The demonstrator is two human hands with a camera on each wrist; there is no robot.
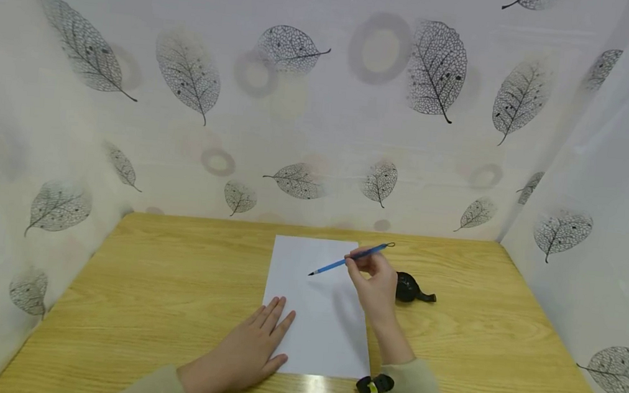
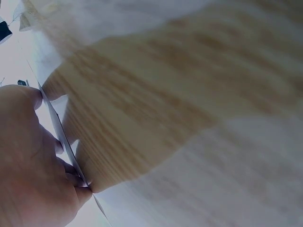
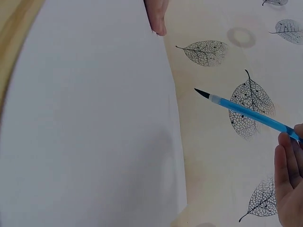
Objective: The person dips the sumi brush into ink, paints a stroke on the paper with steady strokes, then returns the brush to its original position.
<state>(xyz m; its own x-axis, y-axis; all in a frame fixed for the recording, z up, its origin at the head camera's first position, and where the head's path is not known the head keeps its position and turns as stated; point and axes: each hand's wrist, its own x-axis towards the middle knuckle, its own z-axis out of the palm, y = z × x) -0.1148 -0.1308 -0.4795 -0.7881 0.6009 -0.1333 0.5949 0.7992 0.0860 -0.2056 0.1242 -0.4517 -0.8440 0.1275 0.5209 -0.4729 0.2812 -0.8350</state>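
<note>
A blue brush (image 1: 336, 264) with a dark pointed tip and a hanging loop is pinched in my right hand (image 1: 377, 283), slanting down to the left over a blank white sheet of paper (image 1: 320, 328). In the right wrist view the brush (image 3: 255, 116) shows its black tip raised off the sheet (image 3: 94, 109). My left hand (image 1: 251, 347) rests flat with fingers spread on the sheet's lower left edge. The left wrist view shows the left hand (image 2: 38, 156) along the edge of the paper.
Just right of the sheet, partly behind my right hand, lies a small black dish with a handle (image 1: 409, 288). The wooden table (image 1: 173, 271) is bounded by a leaf-patterned curtain (image 1: 309, 127) at the back and sides. A black strapped device (image 1: 374, 386) sits at my right sleeve.
</note>
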